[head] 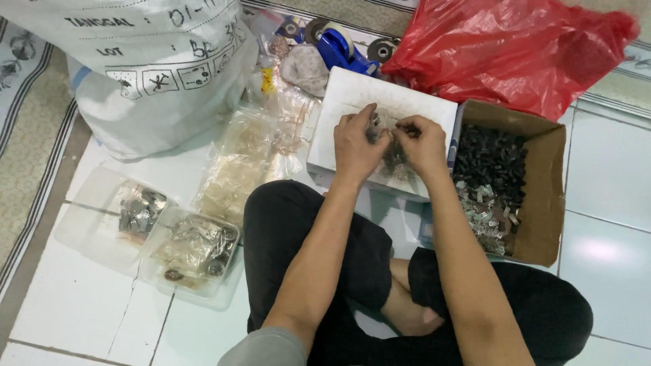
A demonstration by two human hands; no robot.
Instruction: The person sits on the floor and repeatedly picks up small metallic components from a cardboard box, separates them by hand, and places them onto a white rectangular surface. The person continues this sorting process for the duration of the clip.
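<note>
I sit cross-legged on a tiled floor. Both hands work over a white flat box (pixel 352 91) that carries a heap of small dark metal parts (pixel 393 159). My left hand (pixel 356 142) pinches a small metal piece at its fingertips. My right hand (pixel 422 141) meets it, fingers closed on another small part. The two hands touch at the fingertips above the heap.
A cardboard box (pixel 546 196) of black and silvery parts stands at the right. A red plastic bag (pixel 508 47) lies behind it, a blue tape dispenser (pixel 342 47) at the back. Clear trays (pixel 196 251) and bags of metal parts lie left, beside a large white sack (pixel 149 68).
</note>
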